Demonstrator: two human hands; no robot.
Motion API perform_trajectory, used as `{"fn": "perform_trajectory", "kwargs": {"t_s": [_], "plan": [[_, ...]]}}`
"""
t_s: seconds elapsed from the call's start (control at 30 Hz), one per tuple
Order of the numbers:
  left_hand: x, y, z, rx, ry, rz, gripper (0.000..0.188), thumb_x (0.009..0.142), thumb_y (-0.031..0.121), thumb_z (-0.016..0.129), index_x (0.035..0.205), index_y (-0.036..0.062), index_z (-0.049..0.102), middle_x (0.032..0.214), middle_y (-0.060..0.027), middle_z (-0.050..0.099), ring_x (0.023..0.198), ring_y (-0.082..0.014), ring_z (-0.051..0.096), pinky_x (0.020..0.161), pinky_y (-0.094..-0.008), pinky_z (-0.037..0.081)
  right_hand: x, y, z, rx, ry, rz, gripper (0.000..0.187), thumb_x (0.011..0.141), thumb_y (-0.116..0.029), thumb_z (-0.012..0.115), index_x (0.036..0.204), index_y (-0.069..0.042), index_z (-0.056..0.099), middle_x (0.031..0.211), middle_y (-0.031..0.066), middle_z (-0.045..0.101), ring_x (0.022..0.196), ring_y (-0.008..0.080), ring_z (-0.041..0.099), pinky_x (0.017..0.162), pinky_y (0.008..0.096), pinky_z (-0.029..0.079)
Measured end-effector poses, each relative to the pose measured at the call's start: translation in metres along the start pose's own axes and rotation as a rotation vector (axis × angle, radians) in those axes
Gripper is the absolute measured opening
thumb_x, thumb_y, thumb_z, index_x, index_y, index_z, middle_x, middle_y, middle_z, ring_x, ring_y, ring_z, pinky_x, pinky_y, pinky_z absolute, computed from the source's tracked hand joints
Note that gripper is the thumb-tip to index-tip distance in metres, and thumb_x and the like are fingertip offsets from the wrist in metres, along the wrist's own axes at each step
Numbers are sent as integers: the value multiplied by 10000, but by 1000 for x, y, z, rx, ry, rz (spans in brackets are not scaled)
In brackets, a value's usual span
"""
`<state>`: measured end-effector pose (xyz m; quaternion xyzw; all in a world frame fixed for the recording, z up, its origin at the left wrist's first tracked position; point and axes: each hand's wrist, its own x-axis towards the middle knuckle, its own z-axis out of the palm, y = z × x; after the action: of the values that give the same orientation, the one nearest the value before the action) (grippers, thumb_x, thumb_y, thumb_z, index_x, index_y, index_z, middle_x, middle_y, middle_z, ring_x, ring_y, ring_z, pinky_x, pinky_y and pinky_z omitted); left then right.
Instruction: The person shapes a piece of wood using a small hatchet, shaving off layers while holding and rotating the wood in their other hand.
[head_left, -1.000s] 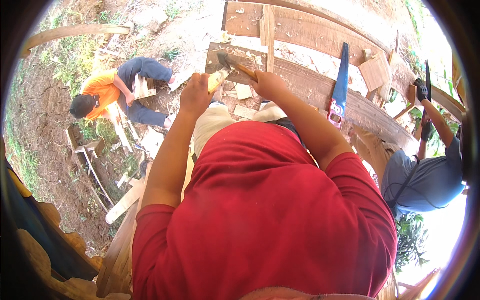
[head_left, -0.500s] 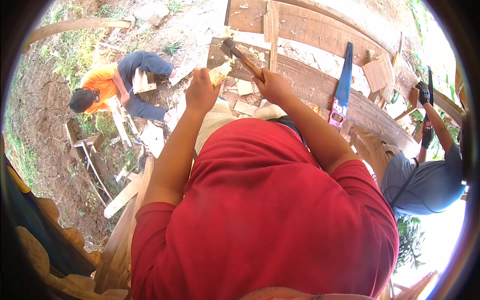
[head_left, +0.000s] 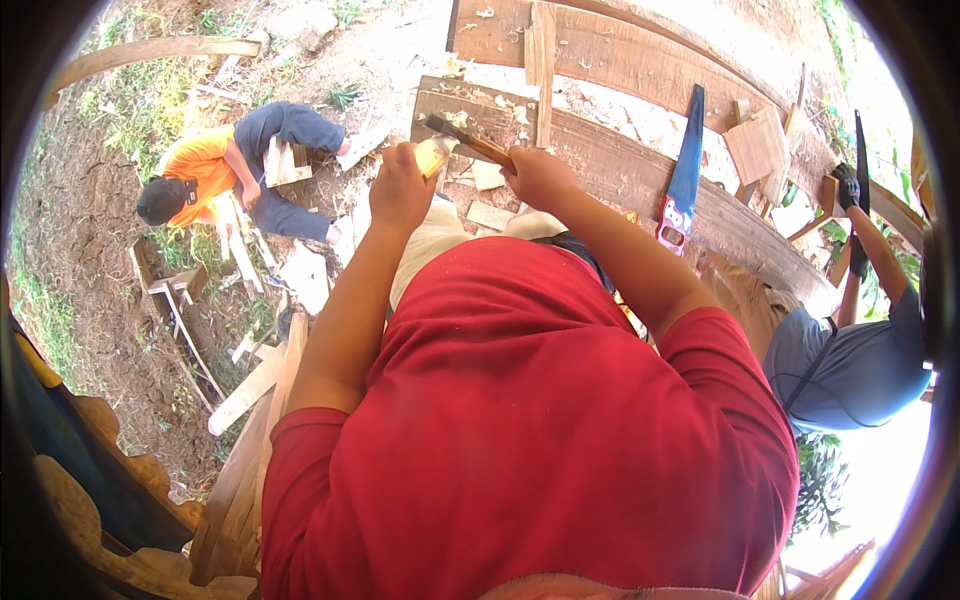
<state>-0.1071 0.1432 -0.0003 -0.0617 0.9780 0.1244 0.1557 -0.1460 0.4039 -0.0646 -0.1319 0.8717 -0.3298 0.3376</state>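
My left hand (head_left: 400,188) is closed around a short pale yellow piece of wood (head_left: 433,156), whose upper end rests near the brown plank. In my right hand (head_left: 541,180) I grip the wooden handle of a hatchet (head_left: 470,138). Its dark metal head hangs over the plank (head_left: 580,150), just above and right of the wood piece. The blade's exact shape is hard to make out. Wood shavings lie scattered on the plank around the two hands. A handsaw (head_left: 685,160) with a blue blade and red-and-white handle lies across the plank to the right.
At the left a person in an orange shirt (head_left: 200,165) sits among wood pieces. On the right another person in a grey-blue shirt (head_left: 850,355) holds a dark saw (head_left: 861,180). A second wide board (head_left: 640,70) lies beyond the plank. Loose boards (head_left: 245,395) lean at lower left.
The hatchet has swung so its head lies flatter, a little lower and left. My right hand has shifted slightly left; my left hand still grips the wood piece.
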Motion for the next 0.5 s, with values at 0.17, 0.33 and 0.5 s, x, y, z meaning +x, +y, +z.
{"fn": "perform_trajectory", "kwargs": {"t_s": [0.17, 0.33, 0.5], "plan": [[-2, 0, 2, -39, 16, -17, 581, 955, 357, 791, 1340, 43, 489, 1237, -232, 583, 1129, -454, 646, 892, -556, 556, 17, 1, -5, 1, 52, 64, 361, 1040, -429, 640, 1147, -85, 654, 992, 195, 762, 961, 440, 735, 827, 582, 561], [0, -4, 4, -43, 31, 41, 559, 951, 344, 791, 1314, 46, 488, 1216, -227, 572, 1093, -450, 654, 853, -546, 564, 16, 17, 1, -114, 1, 43, 387, 1031, -454, 657, 1119, -77, 653, 978, 223, 763, 941, 455, 738, 802, 598, 555], [-1, -5, 2, -50, 31, 31, 535, 958, 333, 787, 1297, 50, 485, 1196, -223, 565, 1019, -451, 676, 824, -545, 566, 13, 3, -17, -69, 16, 29, 379, 1027, -447, 670, 1137, -85, 669, 984, 223, 764, 949, 446, 741, 814, 587, 559]]}}
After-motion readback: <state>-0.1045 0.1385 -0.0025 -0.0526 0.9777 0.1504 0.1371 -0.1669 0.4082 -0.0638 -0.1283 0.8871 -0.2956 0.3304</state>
